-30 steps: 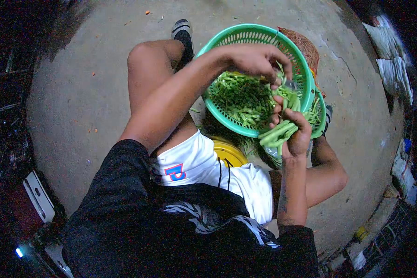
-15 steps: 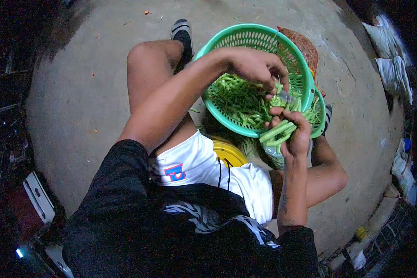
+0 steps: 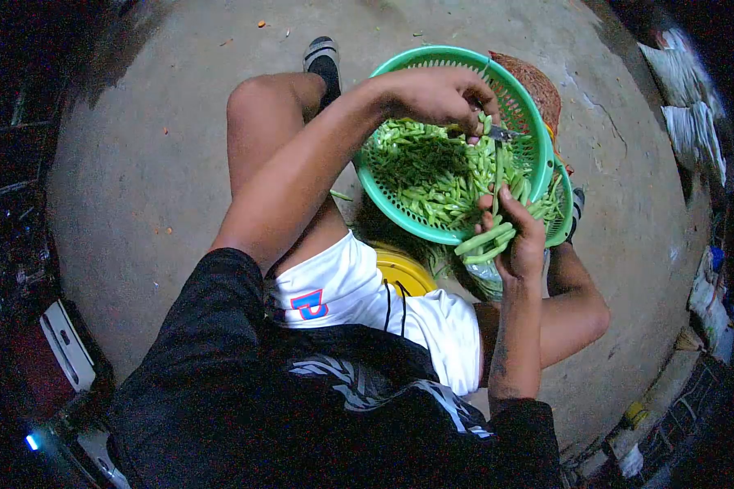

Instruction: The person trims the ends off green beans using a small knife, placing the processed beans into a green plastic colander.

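My left hand [image 3: 444, 99] is closed around a small knife [image 3: 501, 133], its short metal blade pointing right over the basket. Lower down, my right hand [image 3: 523, 236] grips several green beans [image 3: 485, 242], their ends sticking out to the left of the palm. One bean [image 3: 498, 167] stands up from its fingers and reaches the blade. Beneath both hands lies a round green plastic basket [image 3: 370, 183] with perforated walls, holding a heap of cut bean pieces [image 3: 440, 196]. The knife's handle is hidden in my left hand.
A second green basket [image 3: 564, 220] with more beans sits under the right side of the first. Behind them leans a reddish mesh sack [image 3: 538, 85]. A clear plastic bag [image 3: 488, 281] and a yellow round seat [image 3: 404, 269] are close to my legs. White sacks [image 3: 689, 134] lie far right.
My left hand has moved up and slightly left with the knife, away from my right hand. A bean now spans the gap between them, and more of the cut pieces show.
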The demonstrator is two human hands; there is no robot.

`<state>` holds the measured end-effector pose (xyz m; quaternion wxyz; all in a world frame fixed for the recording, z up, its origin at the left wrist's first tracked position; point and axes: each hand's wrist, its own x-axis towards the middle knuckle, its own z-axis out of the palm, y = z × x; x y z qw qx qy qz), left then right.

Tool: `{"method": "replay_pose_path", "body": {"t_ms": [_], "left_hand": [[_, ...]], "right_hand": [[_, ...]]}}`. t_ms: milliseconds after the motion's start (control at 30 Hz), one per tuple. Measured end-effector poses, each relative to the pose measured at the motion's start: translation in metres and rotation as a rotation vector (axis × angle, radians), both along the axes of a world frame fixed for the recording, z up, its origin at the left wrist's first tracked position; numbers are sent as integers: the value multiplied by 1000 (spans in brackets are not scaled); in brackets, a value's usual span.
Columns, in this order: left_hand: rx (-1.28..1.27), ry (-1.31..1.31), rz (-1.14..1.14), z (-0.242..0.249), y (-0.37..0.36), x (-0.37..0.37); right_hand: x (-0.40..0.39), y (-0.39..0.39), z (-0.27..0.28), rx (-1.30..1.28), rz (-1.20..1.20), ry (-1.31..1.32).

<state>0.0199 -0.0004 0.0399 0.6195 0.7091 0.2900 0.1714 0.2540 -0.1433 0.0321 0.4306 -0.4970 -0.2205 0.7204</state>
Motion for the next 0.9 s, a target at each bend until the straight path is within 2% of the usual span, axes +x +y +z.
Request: {"method": "replay_pose_path", "body": {"t_ms": [233,267,367,567,700,767,900], "left_hand": [[-15,11,49,-3,3,-7],[-14,11,50,-4,2,-6],[-14,-32,71,-8,1,-3],[11,-21,113,-13,3,0],[33,11,101,-6,-1,4],[25,9,98,-7,1,3],[40,-11,25,-11,-1,9]], "right_hand": [[11,-8,-4,-3,93,-83],[11,-9,-6,-34,23,-38],[8,-9,2,-77,12,54],[5,-12,8,-32,5,33],[8,-12,1,-4,-14,38],[15,-12,-4,-51,-13,180],[18,-10,-2,-59,2,194]]}}
